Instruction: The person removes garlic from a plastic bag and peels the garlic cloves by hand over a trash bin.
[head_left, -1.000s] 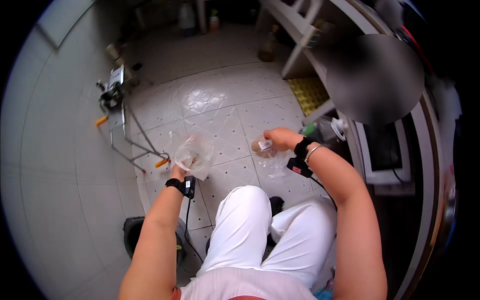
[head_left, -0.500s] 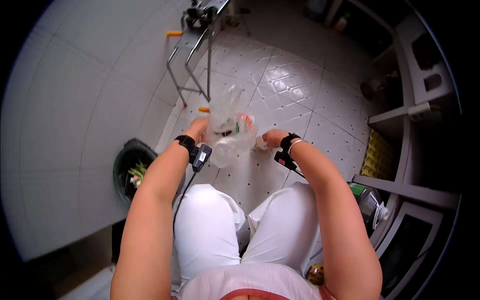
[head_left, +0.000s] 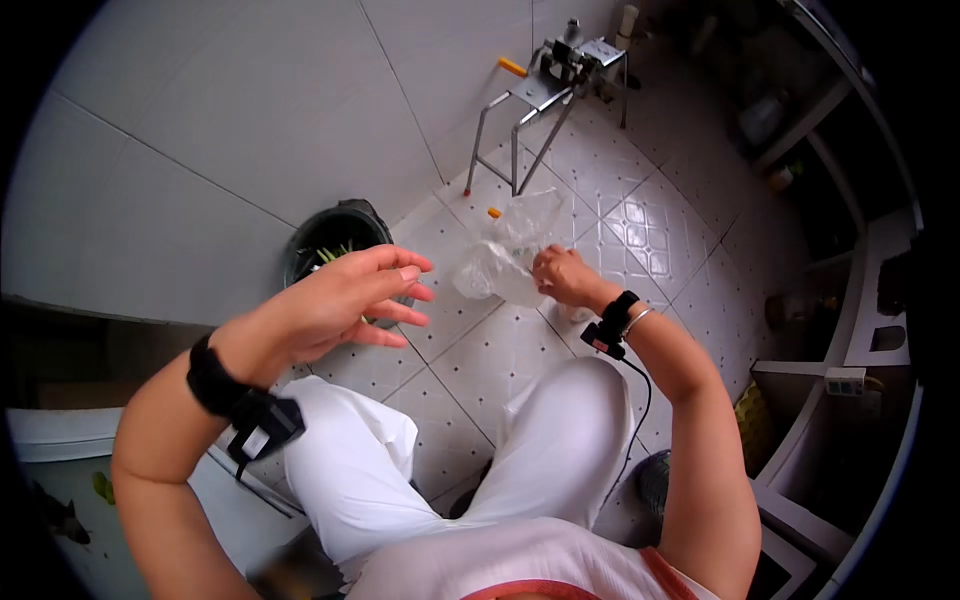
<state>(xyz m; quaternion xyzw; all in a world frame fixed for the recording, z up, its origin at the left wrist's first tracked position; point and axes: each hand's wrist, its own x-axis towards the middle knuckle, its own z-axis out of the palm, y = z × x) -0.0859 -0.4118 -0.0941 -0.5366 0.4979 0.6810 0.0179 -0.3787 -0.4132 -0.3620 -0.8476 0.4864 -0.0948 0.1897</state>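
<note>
A clear, crumpled plastic bag [head_left: 490, 268] hangs low over the tiled floor in front of my knees. The fingers of my right hand [head_left: 567, 276] are pinched on its right edge. Apart from the bag, on the left, my left hand [head_left: 365, 300] is raised with its fingers spread and nothing in them. Just beyond that hand stands a dark round bin [head_left: 293, 262] against the wall. Green vegetable scraps [head_left: 328, 252] show inside it, partly hidden behind my fingers. Whether the bag contains anything is hard to make out.
A metal-legged stand [head_left: 541, 92] with an orange handle [head_left: 513, 67] is by the wall ahead. Shelving [head_left: 800, 372] runs along the right side. A pale surface [head_left: 65, 435] is at the lower left. White tiles [head_left: 645, 235] cover the floor.
My left hand has left the bag, moved back to the left and opened. My right hand stays at the bag's right side. The view has turned left, showing more of the bin.
</note>
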